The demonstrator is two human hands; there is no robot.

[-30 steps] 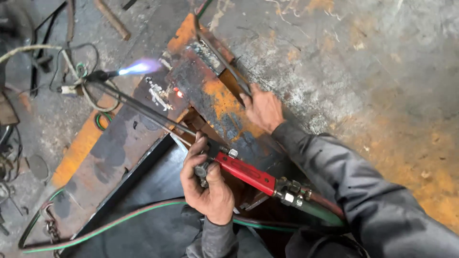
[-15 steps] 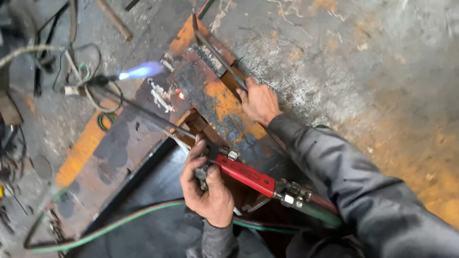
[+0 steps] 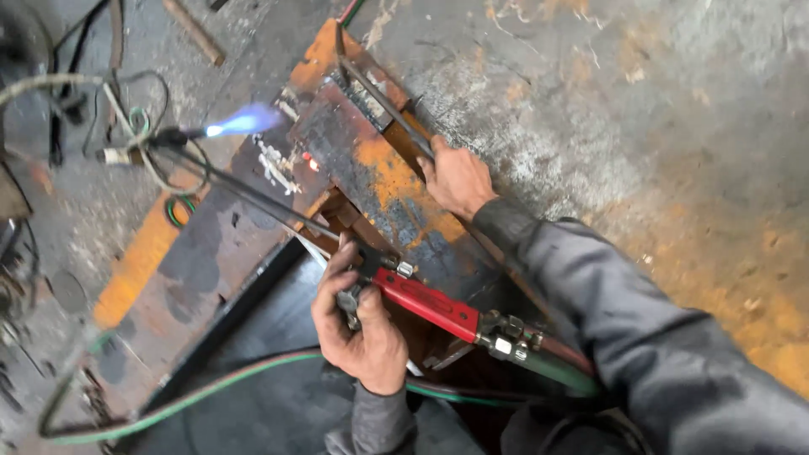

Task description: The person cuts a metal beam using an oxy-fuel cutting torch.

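My left hand (image 3: 358,324) grips the valve end of a red-handled cutting torch (image 3: 425,305). Its long dark tubes run up and left to the nozzle (image 3: 173,135), where a blue flame (image 3: 244,122) burns sideways off the edge of the metal. My right hand (image 3: 455,177) rests on a rusty steel plate (image 3: 379,181) and holds a thin dark metal bar (image 3: 383,101) lying along the plate's upper edge. A small glowing red spot (image 3: 312,164) shows on the plate near white chalk marks (image 3: 274,164).
A green hose (image 3: 211,392) and a dark hose loop from the torch across the floor at bottom left. Cables and wires (image 3: 76,109) lie tangled at the upper left. A rusty rod (image 3: 194,32) lies at the top. Stained concrete floor (image 3: 674,126) spreads to the right.
The flame and nozzle have shifted slightly right and up in view as the camera moved. Both hands keep their grips. The glowing spot remains.
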